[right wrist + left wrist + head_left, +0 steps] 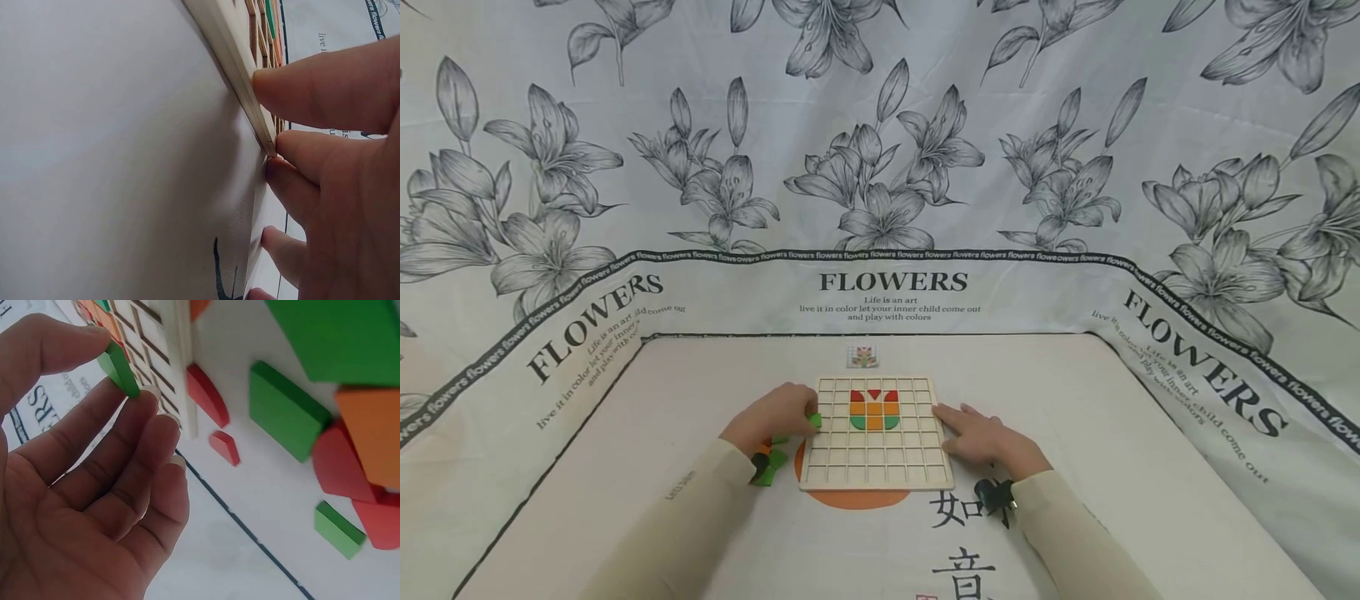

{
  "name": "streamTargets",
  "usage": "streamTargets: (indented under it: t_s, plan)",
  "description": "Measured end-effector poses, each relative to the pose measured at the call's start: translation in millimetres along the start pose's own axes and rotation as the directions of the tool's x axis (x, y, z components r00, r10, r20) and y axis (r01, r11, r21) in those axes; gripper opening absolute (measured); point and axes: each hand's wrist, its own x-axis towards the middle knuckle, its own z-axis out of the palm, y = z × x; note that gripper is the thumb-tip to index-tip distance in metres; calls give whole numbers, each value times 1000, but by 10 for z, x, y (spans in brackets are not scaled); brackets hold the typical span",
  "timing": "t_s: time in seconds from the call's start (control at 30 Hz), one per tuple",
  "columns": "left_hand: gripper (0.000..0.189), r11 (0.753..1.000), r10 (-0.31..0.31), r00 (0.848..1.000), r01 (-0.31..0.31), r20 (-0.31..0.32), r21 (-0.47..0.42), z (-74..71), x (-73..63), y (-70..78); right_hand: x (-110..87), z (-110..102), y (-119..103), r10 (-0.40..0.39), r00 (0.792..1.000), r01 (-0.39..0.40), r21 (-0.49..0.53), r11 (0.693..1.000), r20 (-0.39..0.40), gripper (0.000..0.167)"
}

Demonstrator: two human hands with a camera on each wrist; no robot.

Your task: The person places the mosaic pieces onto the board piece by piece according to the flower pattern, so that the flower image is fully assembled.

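A wooden grid board lies on the table, with red, orange and green pieces set in its upper middle cells. My left hand is at the board's left edge. Between thumb and fingertips it pinches a small green block. My right hand rests at the board's right edge; in the right wrist view its fairly straight fingers touch the wooden rim. Beside the board, partly under the left wrist, lie loose pieces, among them a green block and a red curved piece.
Behind the board lies a small picture card with a coloured flower pattern. The white table cloth bears an orange disc and black written characters. A flower-printed curtain stands around the back and sides.
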Motion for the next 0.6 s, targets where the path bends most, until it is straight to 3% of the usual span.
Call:
streamTargets:
  t_s: [0.37,0.6]
  plan:
    - [19,997,79,997,-79,-7,23,29,40,173,11,-16,7,-1,1000,1,-2,1000,1,66]
    - [24,997,79,997,-79,6,4,72,35,301,4,-11,5,-5,1000,5,4,1000,10,66]
